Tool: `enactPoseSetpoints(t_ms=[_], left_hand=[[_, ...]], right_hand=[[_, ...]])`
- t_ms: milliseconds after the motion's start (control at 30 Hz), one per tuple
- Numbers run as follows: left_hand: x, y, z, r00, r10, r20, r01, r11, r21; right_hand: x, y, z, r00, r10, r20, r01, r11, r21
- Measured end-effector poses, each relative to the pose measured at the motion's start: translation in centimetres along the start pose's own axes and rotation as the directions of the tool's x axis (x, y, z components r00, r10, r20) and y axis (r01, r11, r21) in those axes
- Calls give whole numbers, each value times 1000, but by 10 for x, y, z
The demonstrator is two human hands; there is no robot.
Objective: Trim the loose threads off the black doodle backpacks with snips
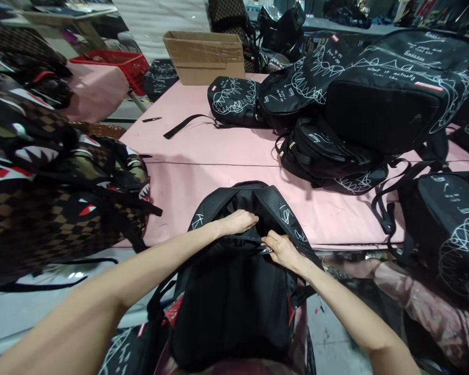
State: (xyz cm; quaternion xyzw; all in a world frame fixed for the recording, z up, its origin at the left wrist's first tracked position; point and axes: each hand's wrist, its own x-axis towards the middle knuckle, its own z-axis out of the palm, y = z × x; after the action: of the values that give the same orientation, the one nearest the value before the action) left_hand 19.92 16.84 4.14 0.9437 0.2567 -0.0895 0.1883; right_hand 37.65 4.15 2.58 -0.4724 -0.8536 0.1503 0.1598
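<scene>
Open black bag (230, 302) at a pink desk's (203, 153) near edge. Right hand (284, 252) pinches a small metal piece (265, 251); left hand (239, 222), fingers curled inside the bag, holds something or nothing, hard to tell. Inside work seems underway; the next move needs a spread opening.
</scene>
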Motion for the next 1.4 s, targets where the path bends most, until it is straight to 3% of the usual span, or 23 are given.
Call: enactPoseSetpoints(t_ms=[67,167,333,467,633,867,967,1033,1133,1200,1233,1300,1400], left_hand=[[-2,0,2,989,-140,-40,137,989,-58],[-7,2,2,935,-344,-80,328,930,-163],[-15,11,-6,873,-481,-74,440,845,-306],[-17,20,-9,831,-551,-72,499,797,-339],[-19,25,-7,777,-625,-79,563,745,-359],[-21,23,-7,777,-623,-89,535,729,-427],[-20,21,-6,775,-622,-115,508,720,-472],[-24,21,-11,766,-624,-154,477,713,-514],[-38,21,-26,785,-541,-301,212,691,-691],[-48,19,-32,793,-462,-398,23,675,-738],[-52,19,-33,795,-438,-418,1,691,-723],[-54,18,-26,814,-400,-421,89,802,-590],[-50,20,-6,858,-299,-418,223,949,-223]], right_hand=[[0,1,-3,1000,23,-1,-23,999,36],[7,7,-15,998,57,-4,-56,992,111],[39,19,-46,989,138,-53,-135,989,65],[69,20,-58,992,69,107,-57,991,-118],[92,21,-51,960,-32,278,95,972,-217],[108,18,-40,930,-110,350,208,943,-258],[108,17,-39,936,-92,339,187,947,-260],[104,19,-38,956,-32,290,107,963,-246],[93,26,-35,985,105,137,-91,990,-106],[86,31,-33,971,239,17,-239,967,82],[84,33,-31,949,314,-30,-304,936,179],[82,34,-30,901,428,-71,-386,865,322],[78,33,-34,891,453,-35,-418,847,328]])
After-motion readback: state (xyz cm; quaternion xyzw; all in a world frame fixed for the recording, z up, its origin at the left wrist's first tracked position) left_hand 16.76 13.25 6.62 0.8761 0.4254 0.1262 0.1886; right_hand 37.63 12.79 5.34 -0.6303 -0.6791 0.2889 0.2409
